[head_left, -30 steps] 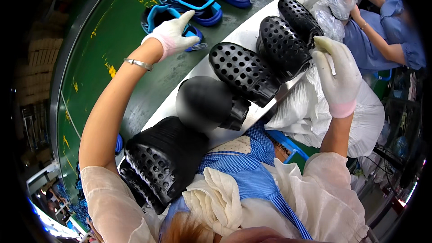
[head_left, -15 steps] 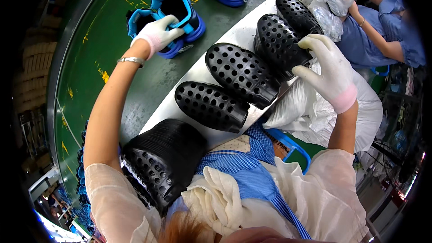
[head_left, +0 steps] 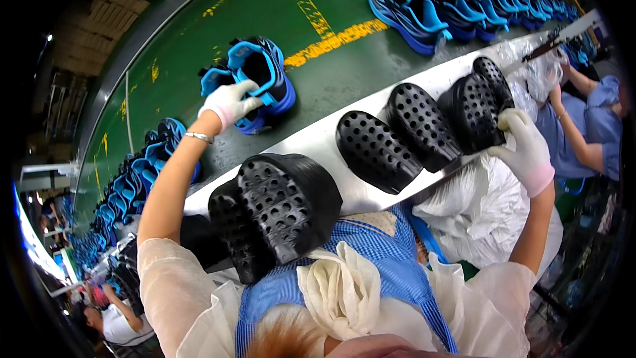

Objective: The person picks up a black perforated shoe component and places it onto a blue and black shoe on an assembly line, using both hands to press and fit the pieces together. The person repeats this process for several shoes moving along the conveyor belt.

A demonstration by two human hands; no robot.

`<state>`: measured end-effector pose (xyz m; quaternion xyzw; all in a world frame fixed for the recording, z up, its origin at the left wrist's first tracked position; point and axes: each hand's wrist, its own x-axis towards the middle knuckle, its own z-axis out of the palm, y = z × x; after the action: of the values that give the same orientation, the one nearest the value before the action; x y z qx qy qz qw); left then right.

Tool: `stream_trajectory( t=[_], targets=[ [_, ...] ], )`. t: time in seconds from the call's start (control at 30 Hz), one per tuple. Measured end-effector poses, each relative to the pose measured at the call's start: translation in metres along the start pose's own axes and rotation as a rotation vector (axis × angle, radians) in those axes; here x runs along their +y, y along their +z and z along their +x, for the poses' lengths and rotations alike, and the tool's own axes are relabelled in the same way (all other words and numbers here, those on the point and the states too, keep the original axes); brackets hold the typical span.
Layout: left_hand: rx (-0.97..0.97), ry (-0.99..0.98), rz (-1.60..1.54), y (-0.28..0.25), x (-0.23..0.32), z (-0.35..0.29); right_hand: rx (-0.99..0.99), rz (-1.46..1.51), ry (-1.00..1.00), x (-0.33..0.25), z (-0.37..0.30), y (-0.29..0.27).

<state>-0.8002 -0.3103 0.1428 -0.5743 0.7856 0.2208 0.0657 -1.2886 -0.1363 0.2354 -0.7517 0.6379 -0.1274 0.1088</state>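
Observation:
A pair of black and blue sports shoes (head_left: 283, 83) stands on the green work surface at upper left. My left hand (head_left: 228, 102), in a white glove, is closed on the shoes' light-blue collar edge. My right hand (head_left: 528, 150), also gloved, curls its fingers and thumb around the lower end of a stack of black perforated plastic shoe inserts (head_left: 472, 109). Farther right another insert (head_left: 493, 79) partly shows behind that stack. To its left lie two more inserts (head_left: 377, 151) (head_left: 421, 122) on the pale metal ledge (head_left: 318, 139).
Thick insert stacks (head_left: 281, 205) sit close to my body at left. Rows of similar shoes line the green surface at far right (head_left: 490, 10) and left (head_left: 136, 179). A white plastic sack (head_left: 487, 215) is below the ledge. At right, a co-worker's arms (head_left: 573, 116) handle clear plastic bags (head_left: 540, 76).
The view has swung, showing more shoe rows. My left hand stays on the pair of shoes and my right hand stays at the insert stack.

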Motion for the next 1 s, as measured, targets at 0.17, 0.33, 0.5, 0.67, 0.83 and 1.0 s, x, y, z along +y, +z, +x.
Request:
stream_trajectory(
  t=[0.17, 0.33, 0.5, 0.67, 0.83, 1.0],
  targets=[
    [0.042, -0.091, 0.041, 0.016, -0.004, -0.035, 0.103, -0.046, 0.009, -0.023, -0.002, -0.026],
    [0.168, 0.061, -0.097, 0.009, -0.015, -0.061, 0.244, -0.06, -0.209, -0.075, 0.041, -0.035],
    [0.359, 0.136, -0.713, -0.016, 0.003, -0.088, 0.211, 0.063, -0.565, -0.175, 0.099, -0.014],
    [0.203, 0.315, -1.839, -0.021, 0.017, -0.116, -0.036, 0.221, -0.817, -0.267, 0.141, 0.03],
    [0.462, 0.423, -2.24, -0.002, -0.008, -0.131, -0.241, 0.382, -0.832, -0.326, 0.161, 0.068],
    [0.786, 0.296, -2.219, 0.007, -0.012, -0.136, -0.402, 0.286, -0.745, -0.349, 0.169, 0.099]
  ],
)
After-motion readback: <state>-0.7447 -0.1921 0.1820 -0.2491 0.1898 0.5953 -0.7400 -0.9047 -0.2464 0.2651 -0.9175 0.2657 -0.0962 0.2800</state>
